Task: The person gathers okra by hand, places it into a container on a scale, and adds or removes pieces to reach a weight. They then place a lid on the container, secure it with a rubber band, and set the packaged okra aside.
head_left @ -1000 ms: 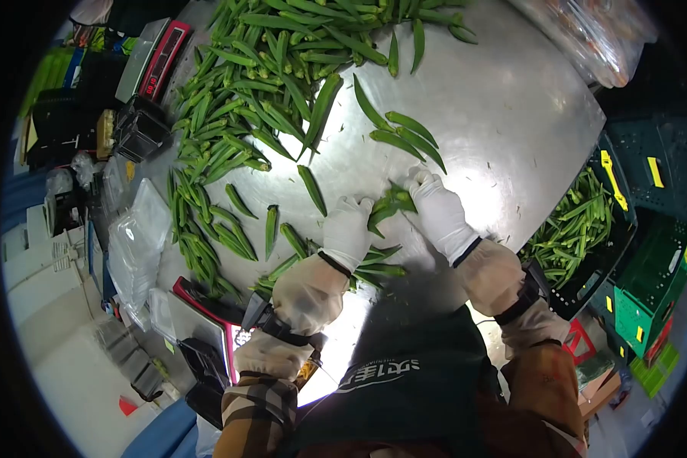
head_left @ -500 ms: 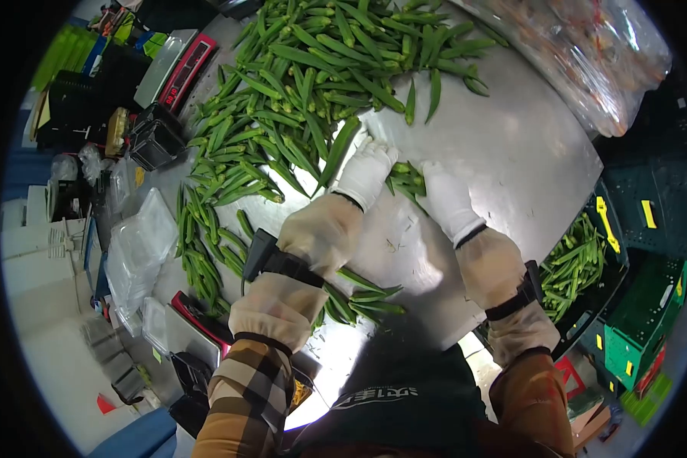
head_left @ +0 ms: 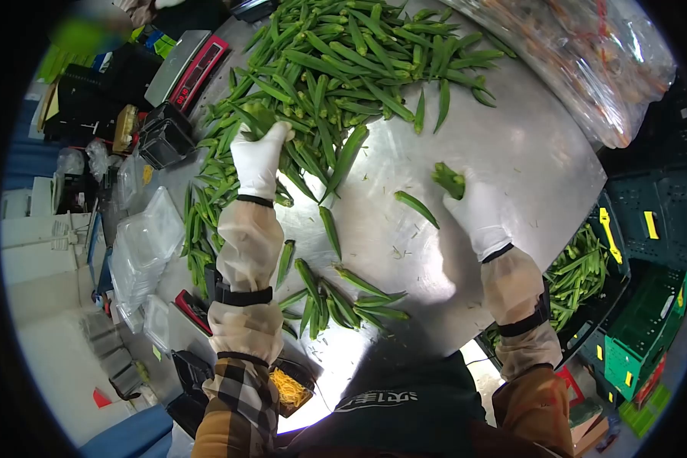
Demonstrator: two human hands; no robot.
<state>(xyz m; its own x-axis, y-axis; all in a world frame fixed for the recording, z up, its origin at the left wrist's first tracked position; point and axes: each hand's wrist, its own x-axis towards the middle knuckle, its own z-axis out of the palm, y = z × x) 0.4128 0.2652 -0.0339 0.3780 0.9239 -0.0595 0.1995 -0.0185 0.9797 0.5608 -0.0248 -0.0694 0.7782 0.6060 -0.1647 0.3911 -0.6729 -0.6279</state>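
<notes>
- Nearest you, the dark apron [head_left: 412,397] with pale lettering covers your front, below the metal table [head_left: 511,145].
- To its left, a black tray [head_left: 307,366] holds yellow strands [head_left: 288,388].
- Just above that, a small okra group [head_left: 336,305] lies loosely on the table, pods pointing different ways, a few touching or overlapping.
- At your right, a dark crate [head_left: 617,290] contains more okra, beside a green crate [head_left: 649,328].
- Your right hand [head_left: 478,214], in a white glove, is closed around a short okra bunch [head_left: 449,180], its ends showing past your fingers. It is over the open middle of the table.
- Just left of that hand, a single pod [head_left: 417,209] lies slantwise on the metal.
- Your left hand [head_left: 256,162], also gloved in white, has its thumb and fingers around a blurred okra clump [head_left: 258,118] at the left part of the heap; you can't tell how many pods it holds.
- Left of that hand, clear plastic containers [head_left: 143,240] sit stacked near the table's edge.
- Beyond both hands, the large okra heap [head_left: 343,65] spreads over the far side, its pods piled in all directions.
- Farther left, black containers [head_left: 164,136] sit beside a red-edged scale [head_left: 187,69]; at far right is a clear plastic bag [head_left: 588,61].
</notes>
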